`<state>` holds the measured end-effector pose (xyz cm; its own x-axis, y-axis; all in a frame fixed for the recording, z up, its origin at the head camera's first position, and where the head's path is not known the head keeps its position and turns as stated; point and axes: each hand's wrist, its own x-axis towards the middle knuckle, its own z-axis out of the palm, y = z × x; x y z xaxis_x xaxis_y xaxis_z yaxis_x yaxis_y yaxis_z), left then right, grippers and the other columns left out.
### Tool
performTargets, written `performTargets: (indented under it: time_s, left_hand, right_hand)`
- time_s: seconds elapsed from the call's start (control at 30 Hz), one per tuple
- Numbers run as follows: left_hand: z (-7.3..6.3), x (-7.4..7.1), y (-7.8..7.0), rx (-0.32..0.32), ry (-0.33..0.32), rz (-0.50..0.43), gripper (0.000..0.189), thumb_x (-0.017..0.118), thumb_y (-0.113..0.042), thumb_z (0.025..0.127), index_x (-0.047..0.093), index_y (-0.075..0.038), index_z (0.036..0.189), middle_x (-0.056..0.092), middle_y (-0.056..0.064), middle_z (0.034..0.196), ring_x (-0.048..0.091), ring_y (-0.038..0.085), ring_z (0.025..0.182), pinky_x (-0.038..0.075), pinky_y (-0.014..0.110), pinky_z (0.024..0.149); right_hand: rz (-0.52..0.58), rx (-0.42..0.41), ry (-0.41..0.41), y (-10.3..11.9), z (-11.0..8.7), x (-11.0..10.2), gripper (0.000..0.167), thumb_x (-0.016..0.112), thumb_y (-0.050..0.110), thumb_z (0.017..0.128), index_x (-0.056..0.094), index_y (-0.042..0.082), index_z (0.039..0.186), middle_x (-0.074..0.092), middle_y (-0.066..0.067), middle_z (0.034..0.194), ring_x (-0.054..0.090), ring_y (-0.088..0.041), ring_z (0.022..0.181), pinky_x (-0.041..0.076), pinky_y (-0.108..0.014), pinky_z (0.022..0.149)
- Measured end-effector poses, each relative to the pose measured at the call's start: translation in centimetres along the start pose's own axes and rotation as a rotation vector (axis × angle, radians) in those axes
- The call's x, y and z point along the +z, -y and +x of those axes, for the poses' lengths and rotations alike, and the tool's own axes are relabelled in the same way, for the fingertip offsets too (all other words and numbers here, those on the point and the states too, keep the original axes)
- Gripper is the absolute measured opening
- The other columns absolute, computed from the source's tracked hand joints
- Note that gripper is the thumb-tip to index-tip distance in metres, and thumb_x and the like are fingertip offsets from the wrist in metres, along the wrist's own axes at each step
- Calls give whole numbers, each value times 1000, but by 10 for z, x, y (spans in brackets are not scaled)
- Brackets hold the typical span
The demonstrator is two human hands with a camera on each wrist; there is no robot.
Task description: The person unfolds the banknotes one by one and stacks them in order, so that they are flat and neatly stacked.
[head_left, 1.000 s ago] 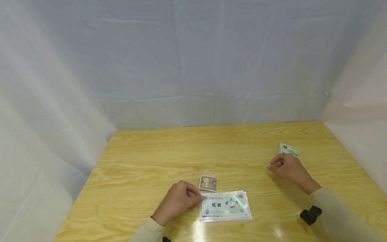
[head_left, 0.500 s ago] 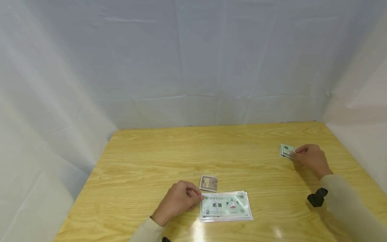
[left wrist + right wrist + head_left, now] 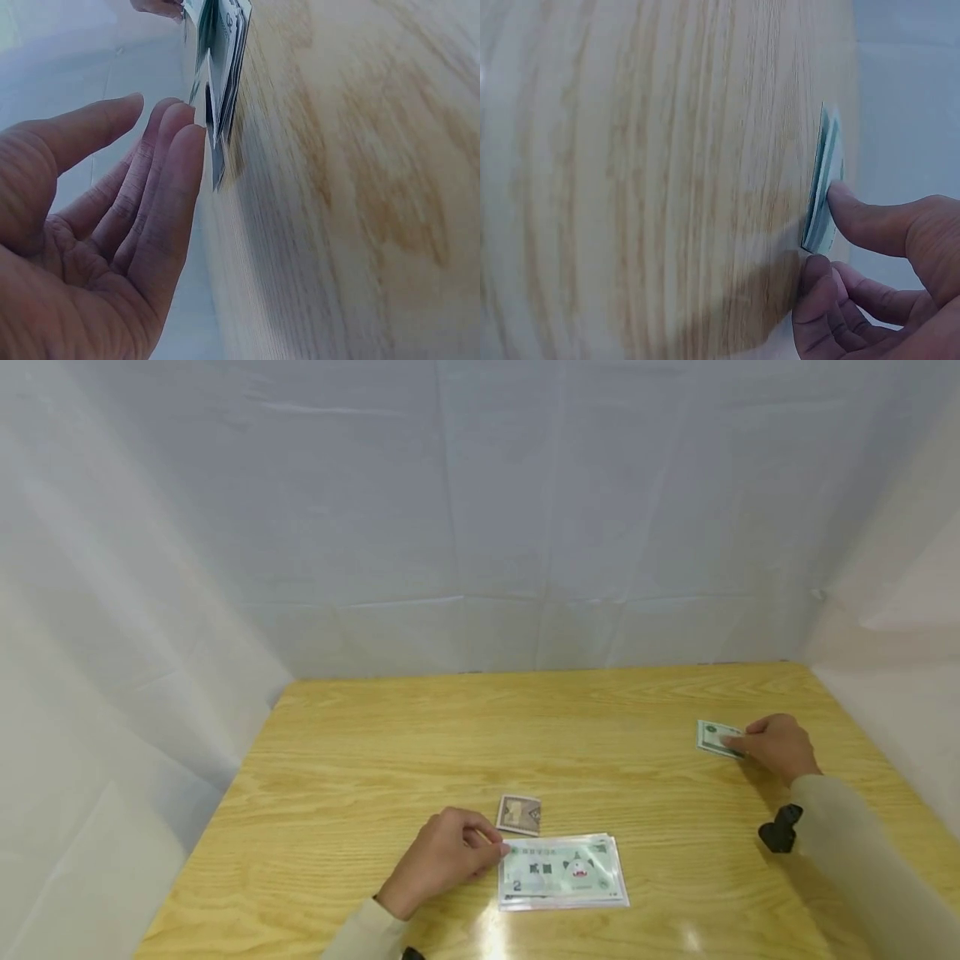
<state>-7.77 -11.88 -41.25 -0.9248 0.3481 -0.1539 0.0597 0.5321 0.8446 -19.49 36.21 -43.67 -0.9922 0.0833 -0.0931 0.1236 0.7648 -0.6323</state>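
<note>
A stack of flat play banknotes (image 3: 562,870), its top note marked "2" with a cartoon face, lies near the table's front. At its upper left corner are the fingertips of my left hand (image 3: 447,858); the left wrist view shows that thumb apart from the loosely bent fingers. Just behind the stack lies a small folded brown banknote (image 3: 518,815). Far to the right, my right hand (image 3: 778,747) pinches the near right end of a small pile of folded green banknotes (image 3: 711,735). In the right wrist view its thumb (image 3: 842,201) is on the top face, fingers at the edge.
The wooden table (image 3: 420,735) is backed by a grey-white sheet (image 3: 487,527), with pale sheets along its left and right sides. A black wrist device (image 3: 780,829) sits under the right sleeve.
My right hand has moved right and farther back from beside the green notes onto them, and their edges now line up more closely. My left hand has stayed in place.
</note>
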Motion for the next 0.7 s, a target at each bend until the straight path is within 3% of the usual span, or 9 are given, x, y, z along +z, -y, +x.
performTargets:
  time_s: [0.27,0.53,0.57,0.7]
  left_hand:
    - [0,0,0,-13,17,-49,13,77,-21,91,76,-8,92,72,4,74,69,20,64,60,26,53]
    - [0,-1,-1,-21,26,-59,13,76,-21,92,75,-7,93,72,4,75,69,22,65,61,28,54]
    - [0,-1,-1,-20,27,-59,13,76,-21,92,75,-7,93,72,4,75,69,22,65,61,28,54]
    - [1,-1,-1,-22,31,-72,13,76,-20,92,75,-7,93,72,5,75,69,22,66,62,30,55]
  right_hand:
    - [-41,-1,51,4,6,1,64,75,30,90,57,-23,121,58,-42,118,60,-53,99,57,-57,77]
    - [-31,-17,117,12,7,6,67,77,28,89,52,-24,124,53,-44,122,57,-53,103,55,-59,82]
    - [-28,-17,123,14,8,7,63,77,27,89,54,-24,119,56,-42,115,59,-49,97,56,-55,79]
    - [-11,-15,134,22,7,14,62,77,27,88,52,-20,120,55,-38,115,57,-45,98,55,-54,80]
